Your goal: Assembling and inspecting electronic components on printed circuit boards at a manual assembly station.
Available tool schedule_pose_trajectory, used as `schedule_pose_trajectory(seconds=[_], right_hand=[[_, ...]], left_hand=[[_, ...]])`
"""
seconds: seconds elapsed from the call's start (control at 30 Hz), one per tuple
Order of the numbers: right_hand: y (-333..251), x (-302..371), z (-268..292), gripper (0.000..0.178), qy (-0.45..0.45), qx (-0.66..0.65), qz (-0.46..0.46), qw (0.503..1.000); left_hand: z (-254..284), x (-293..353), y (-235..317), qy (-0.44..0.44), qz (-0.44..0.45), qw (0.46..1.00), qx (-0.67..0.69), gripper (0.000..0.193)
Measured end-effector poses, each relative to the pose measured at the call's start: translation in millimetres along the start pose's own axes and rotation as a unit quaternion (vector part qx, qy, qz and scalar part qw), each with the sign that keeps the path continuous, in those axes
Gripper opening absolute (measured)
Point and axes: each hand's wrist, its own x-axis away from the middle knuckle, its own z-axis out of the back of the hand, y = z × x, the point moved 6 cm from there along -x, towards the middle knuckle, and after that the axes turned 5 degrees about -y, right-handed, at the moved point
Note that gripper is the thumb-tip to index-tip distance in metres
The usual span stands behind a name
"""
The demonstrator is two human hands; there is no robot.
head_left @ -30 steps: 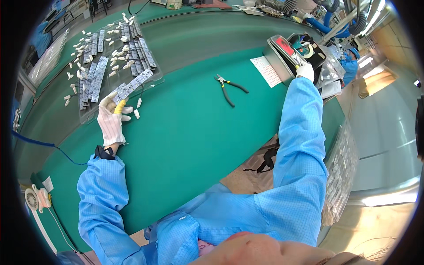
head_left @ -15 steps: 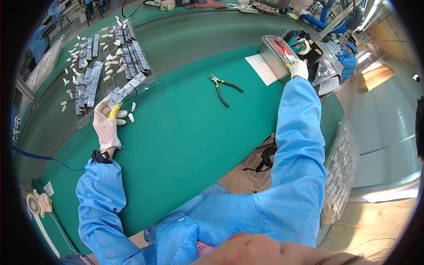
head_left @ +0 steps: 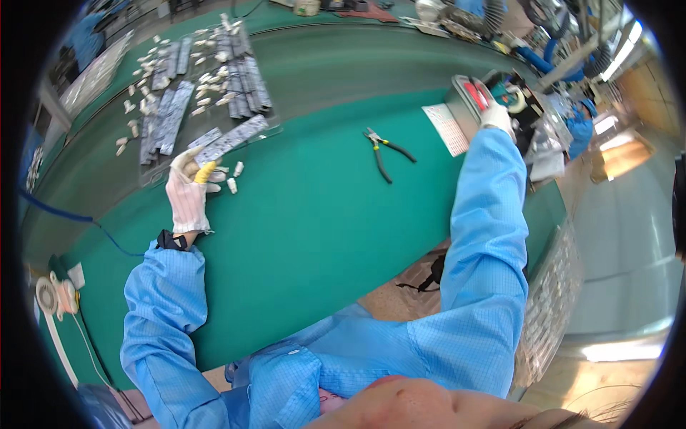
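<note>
- On the green counter (head_left: 307,222), diagonal cutting pliers (head_left: 376,138) lie with their dark, yellow-marked handles splayed toward the wearer; from them we take our bearings.
- Well to the left of the pliers, we see the left hand (head_left: 187,194), in a striped white glove with a yellow thumb cover, pinching the near end of a circuit-board strip (head_left: 232,139) between thumb and fingers.
- That strip slants away from the hand, left of the pliers and over the near edge of a clear plastic tray (head_left: 151,176).
- Farther left of the pliers and beyond them, we find more circuit-board strips (head_left: 174,118) in rows on the tray, with white connectors (head_left: 207,89) scattered over them.
- Two loose white plugs (head_left: 232,186) sit beside the left fingertips, left of the pliers and a little nearer the wearer.
- To the right of the pliers, we spot the right hand (head_left: 498,118), also gloved in white, at the rim of a metal box (head_left: 463,106); its fingertips are blurred, and we cannot tell whether they grip anything.
- A red item (head_left: 474,94) shows inside that box, right of the pliers and beyond them.
- Between pliers and box, we note a sheet of paper (head_left: 446,130) with reddish marks.
</note>
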Motion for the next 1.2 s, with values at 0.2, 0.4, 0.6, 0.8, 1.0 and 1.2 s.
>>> schedule_pose_trajectory(seconds=[0.2, 0.4, 0.6, 0.8, 1.0, 1.2], right_hand=[[-131.8, 51.4, 40.3, 0.038, 0.059, -0.138, 0.258, 0.954], [-367.0, 292.5, 92.5, 0.054, -0.064, -0.299, 0.627, 0.716], [-453.4, 387.8, 98.2, 0.052, -0.115, -0.203, 0.697, 0.678], [-412.9, 400.0, 123.0, 0.032, -0.120, -0.250, 0.718, 0.638], [-341.3, 425.1, 108.1, 0.060, -0.199, -0.246, 0.748, 0.583], [-300.6, 406.1, 119.6, 0.095, -0.580, -0.588, 0.492, 0.275]], left_hand=[[22.2, 52.1, 26.7, -0.064, 0.081, 0.995, -0.006, 0.038], [30.8, 90.0, 28.0, -0.065, 0.119, 0.990, 0.043, 0.035], [37.7, 110.0, 30.9, -0.069, 0.097, 0.992, 0.039, 0.037], [50.6, 111.8, 48.6, -0.046, 0.081, 0.992, 0.085, 0.038], [56.7, 99.7, 54.4, -0.017, 0.052, 0.991, 0.125, 0.035], [46.1, 98.1, 62.4, -0.045, 0.055, 0.991, 0.115, 0.037]])
